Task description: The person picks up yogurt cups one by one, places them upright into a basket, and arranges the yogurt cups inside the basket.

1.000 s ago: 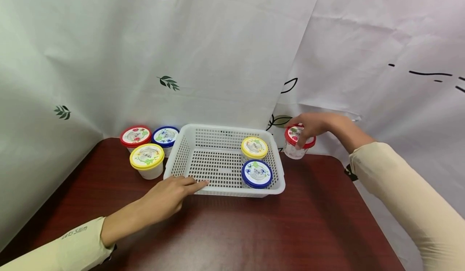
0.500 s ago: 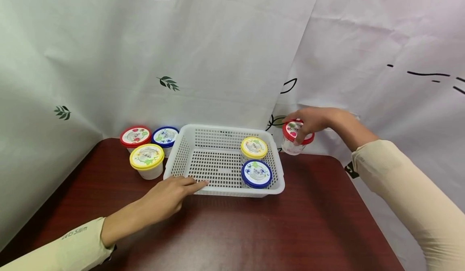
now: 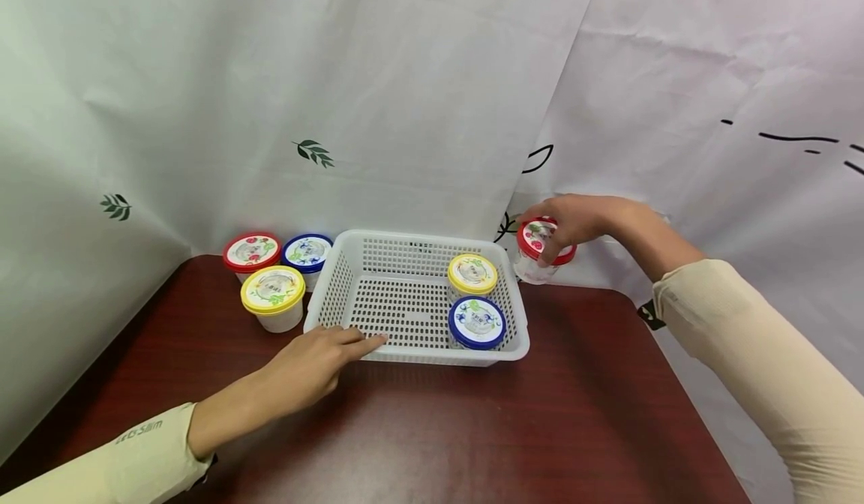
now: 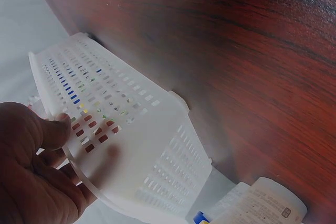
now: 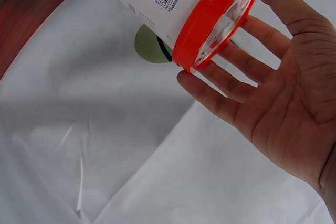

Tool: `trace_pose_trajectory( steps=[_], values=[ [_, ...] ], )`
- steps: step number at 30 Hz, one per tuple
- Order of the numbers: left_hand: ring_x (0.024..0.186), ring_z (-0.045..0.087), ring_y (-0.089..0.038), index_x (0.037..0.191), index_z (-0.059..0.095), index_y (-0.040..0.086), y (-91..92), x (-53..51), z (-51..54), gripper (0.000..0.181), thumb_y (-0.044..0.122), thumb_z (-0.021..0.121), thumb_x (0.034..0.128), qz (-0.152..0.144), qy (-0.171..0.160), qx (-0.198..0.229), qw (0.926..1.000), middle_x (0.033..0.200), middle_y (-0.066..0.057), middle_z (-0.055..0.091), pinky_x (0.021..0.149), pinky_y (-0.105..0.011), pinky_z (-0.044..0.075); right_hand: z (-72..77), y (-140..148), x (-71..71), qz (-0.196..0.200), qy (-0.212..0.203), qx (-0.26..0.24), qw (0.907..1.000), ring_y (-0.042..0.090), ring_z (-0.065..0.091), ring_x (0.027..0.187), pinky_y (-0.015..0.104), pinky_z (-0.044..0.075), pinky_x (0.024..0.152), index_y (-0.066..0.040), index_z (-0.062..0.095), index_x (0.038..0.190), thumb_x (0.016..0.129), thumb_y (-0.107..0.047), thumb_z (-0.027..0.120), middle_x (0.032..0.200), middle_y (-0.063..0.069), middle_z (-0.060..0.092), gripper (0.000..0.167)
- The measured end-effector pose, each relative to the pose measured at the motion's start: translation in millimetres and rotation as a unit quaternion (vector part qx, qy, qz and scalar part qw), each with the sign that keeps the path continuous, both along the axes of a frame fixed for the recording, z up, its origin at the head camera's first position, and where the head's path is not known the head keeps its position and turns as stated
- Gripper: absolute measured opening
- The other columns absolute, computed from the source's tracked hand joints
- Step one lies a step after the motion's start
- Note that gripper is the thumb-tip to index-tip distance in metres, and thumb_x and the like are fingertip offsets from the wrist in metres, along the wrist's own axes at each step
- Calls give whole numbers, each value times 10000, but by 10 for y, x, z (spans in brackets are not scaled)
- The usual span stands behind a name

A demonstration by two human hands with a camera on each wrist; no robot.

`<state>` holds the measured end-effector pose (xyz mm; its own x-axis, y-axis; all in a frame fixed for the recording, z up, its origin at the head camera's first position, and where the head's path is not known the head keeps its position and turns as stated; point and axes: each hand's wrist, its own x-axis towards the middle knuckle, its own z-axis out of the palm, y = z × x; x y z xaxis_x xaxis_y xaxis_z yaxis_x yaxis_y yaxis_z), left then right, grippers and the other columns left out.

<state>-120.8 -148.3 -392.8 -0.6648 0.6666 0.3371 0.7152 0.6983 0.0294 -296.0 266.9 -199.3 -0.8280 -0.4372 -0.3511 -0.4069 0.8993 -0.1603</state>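
Note:
My right hand (image 3: 570, 225) grips a white tub with a red lid (image 3: 532, 235) by its lid, just right of the basket and above the table. In the right wrist view, the fingertips and thumb hold the rim of the red lid (image 5: 202, 24); a barcode shows on the tub's side. My left hand (image 3: 304, 376) holds the front left rim of a white plastic basket (image 3: 432, 357). The left wrist view has the thumb outside the basket wall (image 4: 131, 135) and fingers over the rim. A yellow-lidded tub (image 3: 472, 274) and a blue-lidded tub (image 3: 477, 324) stand in the basket's right side.
Left of the basket stand a red-lidded tub (image 3: 252, 252), a blue-lidded tub (image 3: 307, 253) and a yellow-lidded tub (image 3: 273, 292), close together. A white printed curtain (image 3: 418, 114) hangs behind the dark red table (image 3: 432, 436).
The red-lidded tub in my right hand has risen slightly and shifted left, nearer the basket. My left hand and the basket have stayed in place.

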Motion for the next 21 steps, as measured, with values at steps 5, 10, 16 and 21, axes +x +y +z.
trace_pose_trajectory(
  steps=[5, 10, 16, 21],
  values=[
    [1085, 760, -206, 1480, 759, 174, 0, 0, -2, 744, -151, 735, 811, 9, 2, -2, 10000, 1178, -3, 812, 938, -475, 634, -15, -49, 16, 18, 48, -2, 10000, 417, 566, 1387, 566, 643, 1039, -157, 584, 1642, 845, -319, 963, 1519, 199, 616, 898],
    [1091, 761, -210, 1480, 759, 175, -1, -4, 1, 743, -150, 735, 813, 17, 0, 1, 10000, 1186, -6, 813, 941, -478, 635, -33, -115, 24, 148, 188, -23, 9997, 396, 572, 1386, 585, 609, 1089, -157, 583, 1649, 854, -341, 957, 1526, 183, 636, 898],
    [1111, 767, -222, 1483, 757, 172, 3, -7, 0, 733, -146, 730, 823, 35, -36, -17, 10000, 1208, -16, 816, 952, -483, 637, -76, -186, 8, 252, 294, -32, 9992, 385, 592, 1374, 576, 620, 1081, -186, 593, 1647, 840, -378, 968, 1511, 176, 646, 910],
    [1089, 766, -224, 1485, 757, 169, 0, -1, -10, 732, -143, 736, 822, 37, -58, -4, 10000, 1200, -17, 815, 949, -481, 637, -97, -238, -4, 385, 322, -89, 9987, 378, 588, 1391, 572, 615, 1091, -168, 585, 1651, 863, -366, 944, 1529, 170, 647, 889]
  ],
)
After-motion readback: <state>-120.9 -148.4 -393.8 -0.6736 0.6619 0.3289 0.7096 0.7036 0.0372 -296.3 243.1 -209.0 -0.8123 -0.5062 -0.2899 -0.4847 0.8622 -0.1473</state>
